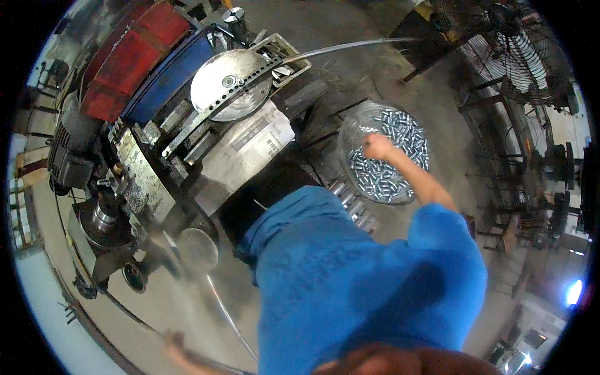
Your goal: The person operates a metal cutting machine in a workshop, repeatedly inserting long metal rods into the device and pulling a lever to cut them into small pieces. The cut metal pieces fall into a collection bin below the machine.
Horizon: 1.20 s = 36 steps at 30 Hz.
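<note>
My right hand (pixel 376 147) is over a wide round basin (pixel 348 125) on the right, its fingers curled closed. Whatever may be inside them is hidden. The basin holds a heap of short, shiny metal cylinders (pixel 395 164), and the hand is at the heap's left side. Far off at the lower left, my left hand (pixel 175 347) is stretched away from my body and smeared by motion. Its fingers do not show clearly. A thin dark bar runs close by it, and a metal rod (pixel 224 307) slants down between it and my body.
Before me stands a machine bench with a round metal plate (pixel 215 81), a perforated bar (pixel 219 103) across it and a flattened sack (pixel 250 150). Red bins (pixel 134 56) and a blue one (pixel 172 72) lie beyond. A caged fan (pixel 519 62) stands far right. Larger metal cylinders (pixel 355 209) lie beside the basin.
</note>
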{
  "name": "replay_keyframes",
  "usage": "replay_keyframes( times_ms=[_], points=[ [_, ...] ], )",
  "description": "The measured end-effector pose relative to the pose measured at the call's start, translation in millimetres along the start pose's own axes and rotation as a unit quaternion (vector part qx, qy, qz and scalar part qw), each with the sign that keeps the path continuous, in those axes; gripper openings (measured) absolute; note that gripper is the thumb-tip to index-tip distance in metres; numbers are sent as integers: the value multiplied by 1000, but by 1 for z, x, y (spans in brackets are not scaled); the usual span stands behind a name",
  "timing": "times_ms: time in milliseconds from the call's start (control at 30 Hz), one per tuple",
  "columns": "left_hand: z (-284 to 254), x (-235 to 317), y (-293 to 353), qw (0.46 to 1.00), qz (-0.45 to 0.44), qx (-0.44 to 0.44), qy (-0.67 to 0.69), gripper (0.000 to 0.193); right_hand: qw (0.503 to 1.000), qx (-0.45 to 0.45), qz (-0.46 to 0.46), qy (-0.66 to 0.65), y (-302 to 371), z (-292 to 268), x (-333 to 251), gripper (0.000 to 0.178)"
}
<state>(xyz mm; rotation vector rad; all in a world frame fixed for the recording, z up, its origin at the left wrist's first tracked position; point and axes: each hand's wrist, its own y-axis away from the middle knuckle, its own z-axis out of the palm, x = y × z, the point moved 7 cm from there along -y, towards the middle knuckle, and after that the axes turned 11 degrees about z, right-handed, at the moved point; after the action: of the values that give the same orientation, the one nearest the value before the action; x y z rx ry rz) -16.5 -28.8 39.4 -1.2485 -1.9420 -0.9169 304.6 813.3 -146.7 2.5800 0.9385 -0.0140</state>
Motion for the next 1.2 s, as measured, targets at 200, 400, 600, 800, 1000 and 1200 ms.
replay_keyframes(
  times_ms=[200,400,600,800,1000,1200],
  points=[
    [2,8,17,998,11,7,-61,32,985,-115,-71,110,-41,40,-4,25],
    [6,6,18,999,23,8,-37,35,991,-112,18,64,-43,24,-11,34],
    [-4,-13,2,998,51,-24,2,29,989,-85,119,21,-19,16,-7,24],
    [-9,-21,-11,999,36,-33,-8,27,999,-7,28,18,-41,49,15,29],
    [-8,-25,-6,1000,30,-5,-5,29,975,-17,212,-61,-34,23,9,36],
    [-1,-14,-8,997,58,-3,59,27,986,33,165,-13,-43,22,1,35]
  ],
)
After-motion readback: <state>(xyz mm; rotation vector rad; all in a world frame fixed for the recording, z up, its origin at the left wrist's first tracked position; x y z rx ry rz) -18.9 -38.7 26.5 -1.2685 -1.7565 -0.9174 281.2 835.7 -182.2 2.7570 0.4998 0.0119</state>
